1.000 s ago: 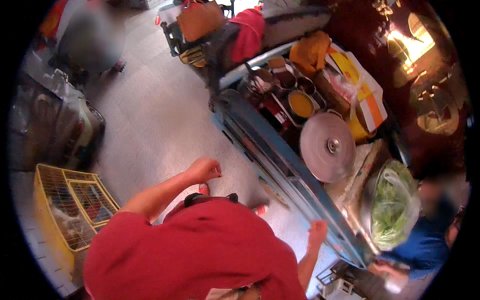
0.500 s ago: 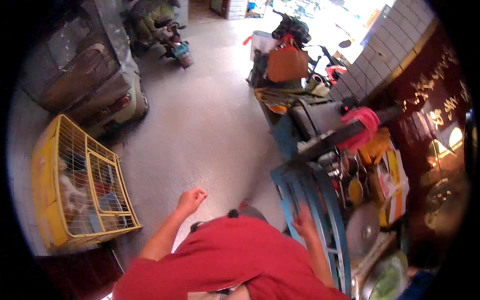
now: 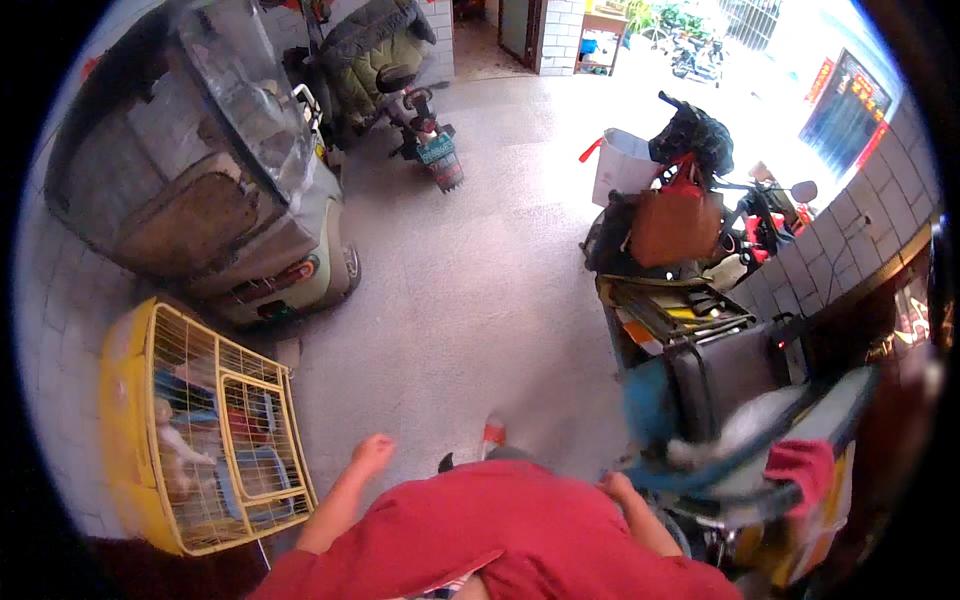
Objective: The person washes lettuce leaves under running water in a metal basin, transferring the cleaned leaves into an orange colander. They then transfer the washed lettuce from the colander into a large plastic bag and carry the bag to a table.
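Note:
My left hand point(image 3: 373, 453) hangs in front of me above the floor, its fingers curled into a loose fist with nothing visible in it. It is nearest the yellow wire cage point(image 3: 130, 430) on the left, though apart from it. Low on the other side is my right hand point(image 3: 617, 486), beside the blue-edged furniture point(image 3: 690, 480); its fingers are too small and blurred to read, and whether it touches anything is unclear. A pale animal point(image 3: 180, 445) is inside the cage. One red shoe point(image 3: 494, 431) shows on the floor past my red shirt.
A covered vehicle point(image 3: 260, 270) stands at left, with a scooter point(image 3: 425, 140) behind it. On the right are a black case point(image 3: 725, 380), a pink cloth point(image 3: 803, 470), a brown bag point(image 3: 675, 228) and a white bag point(image 3: 625, 168). Grey floor point(image 3: 470, 250) runs toward a doorway point(image 3: 490, 40).
My view has shifted forward and up, so the far doorway and yard show more. The vehicle and bags sit lower and larger. My right hand has drawn in closer to my body.

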Tool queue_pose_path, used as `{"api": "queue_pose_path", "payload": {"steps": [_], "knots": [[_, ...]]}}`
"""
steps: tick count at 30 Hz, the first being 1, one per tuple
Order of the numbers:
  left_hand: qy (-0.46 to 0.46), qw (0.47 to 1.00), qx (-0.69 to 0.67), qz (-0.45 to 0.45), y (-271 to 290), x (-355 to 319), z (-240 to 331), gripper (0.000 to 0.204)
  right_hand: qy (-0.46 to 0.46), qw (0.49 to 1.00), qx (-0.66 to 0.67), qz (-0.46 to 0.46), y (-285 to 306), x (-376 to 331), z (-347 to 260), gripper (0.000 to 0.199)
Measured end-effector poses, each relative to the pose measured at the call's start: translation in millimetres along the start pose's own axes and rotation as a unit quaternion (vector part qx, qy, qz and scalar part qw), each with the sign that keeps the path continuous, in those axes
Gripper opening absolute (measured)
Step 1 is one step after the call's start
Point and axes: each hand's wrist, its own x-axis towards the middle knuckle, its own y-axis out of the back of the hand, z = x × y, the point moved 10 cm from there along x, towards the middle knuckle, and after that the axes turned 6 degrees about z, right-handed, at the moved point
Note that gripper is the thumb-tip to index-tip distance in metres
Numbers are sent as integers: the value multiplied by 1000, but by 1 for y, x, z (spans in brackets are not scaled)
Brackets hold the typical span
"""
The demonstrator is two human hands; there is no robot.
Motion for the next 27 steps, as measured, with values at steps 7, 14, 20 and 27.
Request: {"api": "queue_pose_path", "payload": {"steps": [7, 14, 20, 27], "knots": [[153, 985, -35, 67, 49, 74, -131, 23, -15, 990, -139, 14, 138, 159, -48, 30], [229, 970, 37, -79, 31, 204, -100, 23, 5, 966, -54, 254, 356, 247, -217, 25], [147, 983, 29, -111, 81, 445, 30, 22, -192, 960, -173, 107, 378, 258, -256, 30], [19, 981, -194, -11, 182, 718, 258, 18, -249, 936, -166, 184, 465, 324, -311, 31]]}}
